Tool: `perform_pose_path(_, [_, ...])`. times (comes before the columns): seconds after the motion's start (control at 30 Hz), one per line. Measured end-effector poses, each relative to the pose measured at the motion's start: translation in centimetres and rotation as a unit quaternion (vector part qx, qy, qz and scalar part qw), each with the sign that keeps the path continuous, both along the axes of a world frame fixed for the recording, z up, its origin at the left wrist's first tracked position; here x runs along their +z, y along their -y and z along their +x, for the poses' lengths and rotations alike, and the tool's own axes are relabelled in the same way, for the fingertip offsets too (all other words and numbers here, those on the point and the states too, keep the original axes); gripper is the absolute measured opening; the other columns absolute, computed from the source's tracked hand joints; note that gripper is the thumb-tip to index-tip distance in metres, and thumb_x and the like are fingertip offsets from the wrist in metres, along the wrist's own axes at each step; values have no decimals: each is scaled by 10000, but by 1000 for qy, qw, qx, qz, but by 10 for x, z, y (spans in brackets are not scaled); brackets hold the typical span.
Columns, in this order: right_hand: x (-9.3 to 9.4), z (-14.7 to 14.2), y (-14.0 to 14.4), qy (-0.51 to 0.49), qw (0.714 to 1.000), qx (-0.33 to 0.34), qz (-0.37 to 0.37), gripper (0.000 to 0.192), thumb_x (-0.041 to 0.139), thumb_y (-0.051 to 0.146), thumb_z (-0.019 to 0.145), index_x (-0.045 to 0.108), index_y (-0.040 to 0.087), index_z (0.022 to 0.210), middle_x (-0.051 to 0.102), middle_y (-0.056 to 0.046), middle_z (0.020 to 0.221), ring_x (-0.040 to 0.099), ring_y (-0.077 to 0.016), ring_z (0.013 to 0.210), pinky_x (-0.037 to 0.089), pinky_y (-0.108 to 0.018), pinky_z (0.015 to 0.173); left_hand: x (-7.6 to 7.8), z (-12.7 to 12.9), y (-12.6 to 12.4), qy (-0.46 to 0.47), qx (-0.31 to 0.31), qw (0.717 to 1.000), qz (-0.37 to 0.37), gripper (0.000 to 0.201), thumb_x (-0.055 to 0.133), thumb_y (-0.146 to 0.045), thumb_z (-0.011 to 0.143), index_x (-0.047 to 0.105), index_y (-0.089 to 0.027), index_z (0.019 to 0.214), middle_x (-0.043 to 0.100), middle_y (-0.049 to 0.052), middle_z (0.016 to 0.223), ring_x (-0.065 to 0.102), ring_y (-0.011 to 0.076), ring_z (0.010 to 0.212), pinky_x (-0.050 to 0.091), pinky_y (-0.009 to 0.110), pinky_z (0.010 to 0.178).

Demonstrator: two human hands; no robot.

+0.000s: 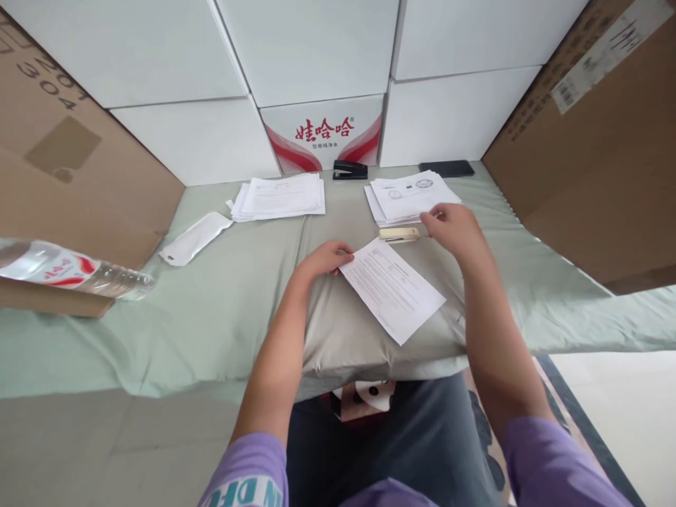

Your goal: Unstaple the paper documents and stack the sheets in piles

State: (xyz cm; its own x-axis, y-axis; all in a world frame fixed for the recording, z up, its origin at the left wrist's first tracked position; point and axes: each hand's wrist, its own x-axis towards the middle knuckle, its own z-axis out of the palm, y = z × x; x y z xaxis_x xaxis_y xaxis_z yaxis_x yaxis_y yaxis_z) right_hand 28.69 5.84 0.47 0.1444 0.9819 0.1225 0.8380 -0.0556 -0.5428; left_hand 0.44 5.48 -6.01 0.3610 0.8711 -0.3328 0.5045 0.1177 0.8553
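Note:
My left hand (326,259) pinches the upper left edge of a printed sheet of paper (393,289), which lies slanted on the cloth. A small cream stapler (400,234) lies just beyond the sheet's top corner. Right of the stapler is my right hand (451,227), with thumb and fingers pinched together at the near edge of a stack of papers (412,196) bearing stamped marks. Whatever is between those fingertips is too small to make out.
Another paper stack (282,197) sits back left, beside a white pouch (195,238). A black stapler (350,170) and a dark phone (446,168) lie along the white boxes (324,137). Cardboard boxes (596,162) flank both sides. A water bottle (74,269) juts in at left.

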Motion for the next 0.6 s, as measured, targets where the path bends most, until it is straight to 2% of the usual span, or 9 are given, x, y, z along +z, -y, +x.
perform_pose_path(0.07, [1, -17, -21, 12, 998, 53, 35, 201, 549, 304, 853, 681, 168, 787, 687, -80, 769, 594, -201, 765, 427, -305, 707, 0, 0, 0, -3, -2, 1000, 3, 211, 716, -328, 812, 711, -156, 933, 648, 20, 622, 476, 99, 408, 306, 229, 401])
perform_pose_path(0.13, [-9, -36, -43, 30, 995, 87, 48, 202, 526, 276, 863, 682, 169, 793, 694, -84, 804, 589, -202, 785, 416, -301, 712, 0, 0, 0, 2, 0, 1000, 2, 210, 723, -339, 808, 709, -159, 916, 632, 14, 601, 470, 98, 402, 301, 228, 401])
perform_pose_path(0.23, [-38, -56, -67, 63, 994, 85, -8, 227, 530, 305, 871, 685, 176, 765, 702, -99, 826, 588, -214, 781, 406, -303, 686, -1, 0, -1, 12, 3, 1000, 2, 207, 730, -345, 805, 705, -162, 898, 606, 6, 573, 464, 100, 397, 294, 229, 401])
perform_pose_path(0.37, [-66, -60, -77, 79, 992, 84, -50, 295, 524, 372, 893, 698, 183, 748, 697, -105, 783, 591, -222, 757, 413, -306, 673, -1, 0, -2, 20, 6, 1000, -4, 193, 733, -338, 803, 710, -166, 888, 580, -2, 541, 451, 101, 392, 291, 232, 400])
perform_pose_path(0.6, [-66, -55, -78, 79, 990, 118, -22, 303, 535, 384, 882, 704, 173, 746, 688, -90, 744, 554, -190, 709, 391, -290, 648, -2, 0, -4, 27, 16, 1000, 0, 210, 762, -351, 775, 732, -169, 876, 599, 3, 564, 423, 88, 380, 310, 241, 407])
